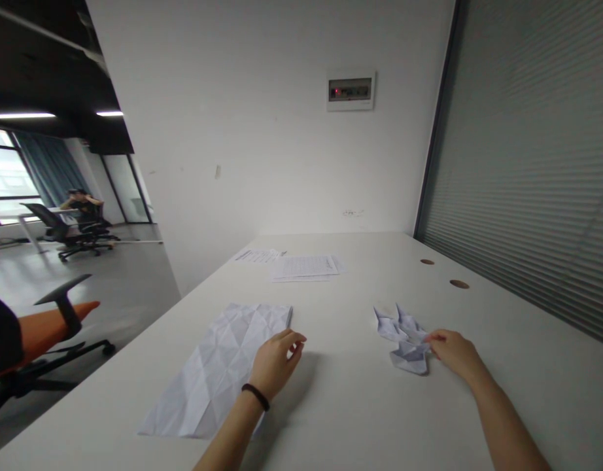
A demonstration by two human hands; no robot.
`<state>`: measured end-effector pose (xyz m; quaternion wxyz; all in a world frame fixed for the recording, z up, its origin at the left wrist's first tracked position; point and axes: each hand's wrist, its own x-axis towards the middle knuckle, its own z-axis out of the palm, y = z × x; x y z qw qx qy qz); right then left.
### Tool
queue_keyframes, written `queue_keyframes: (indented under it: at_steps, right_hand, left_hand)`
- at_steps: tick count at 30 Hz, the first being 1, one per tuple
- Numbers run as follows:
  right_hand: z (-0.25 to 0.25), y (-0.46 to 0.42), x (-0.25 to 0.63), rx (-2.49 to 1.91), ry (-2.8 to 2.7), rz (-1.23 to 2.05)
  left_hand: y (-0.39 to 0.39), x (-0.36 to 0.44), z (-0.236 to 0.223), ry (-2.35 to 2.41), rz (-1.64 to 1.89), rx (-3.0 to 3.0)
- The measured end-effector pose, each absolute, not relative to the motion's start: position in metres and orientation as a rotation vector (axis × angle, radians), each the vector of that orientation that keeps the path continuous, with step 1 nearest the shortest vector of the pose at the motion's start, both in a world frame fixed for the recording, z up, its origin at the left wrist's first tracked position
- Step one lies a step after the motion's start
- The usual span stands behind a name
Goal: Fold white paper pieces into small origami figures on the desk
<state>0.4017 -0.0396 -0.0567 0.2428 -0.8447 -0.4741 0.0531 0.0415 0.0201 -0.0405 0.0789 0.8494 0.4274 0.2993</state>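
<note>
A folded paper model (404, 340) sits in crumpled-looking points on the right of the table (350, 418), and the right hand (453, 353) reaches it from the lower right, fingers held together and nearly straight, their tips at its edge without any visible pinch. At lower center-left, a creased sheet (213, 373) lies opened flat, its crease pattern facing up. The left hand (275, 363), wearing a dark wristband (256, 396), rests loosely curled at that sheet's right edge, gripping nothing. The gap between sheet and model seems to keep each within one hand's reach. Printed pages (304, 267) lie farther up the table, apparently out of the way. At upper left, a seated person (83, 206) is well apart.
</note>
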Motion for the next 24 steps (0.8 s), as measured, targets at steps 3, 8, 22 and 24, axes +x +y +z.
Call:
queue_keyframes:
  at_steps: [3, 8, 22, 24]
  right_hand:
    - [-0.059, -0.039, 0.407, -2.331, -1.245, 0.080]
    - [-0.065, -0.037, 0.408, -2.335, -1.180, 0.018]
    - [-0.046, -0.037, 0.330, -1.632, -1.499, -0.151]
    - [-0.052, -0.037, 0.304, -1.551, -1.717, 0.042]
  left_hand:
    - [0.020, 0.041, -0.039, 1.299, 0.872, 2.538]
    - [0.019, 0.041, -0.037, 1.326, 0.836, 2.528]
    - [0.030, 0.024, -0.051, 2.261, 0.038, 2.195]
    - [0.031, 0.021, -0.050, 2.212, 0.010, 2.168]
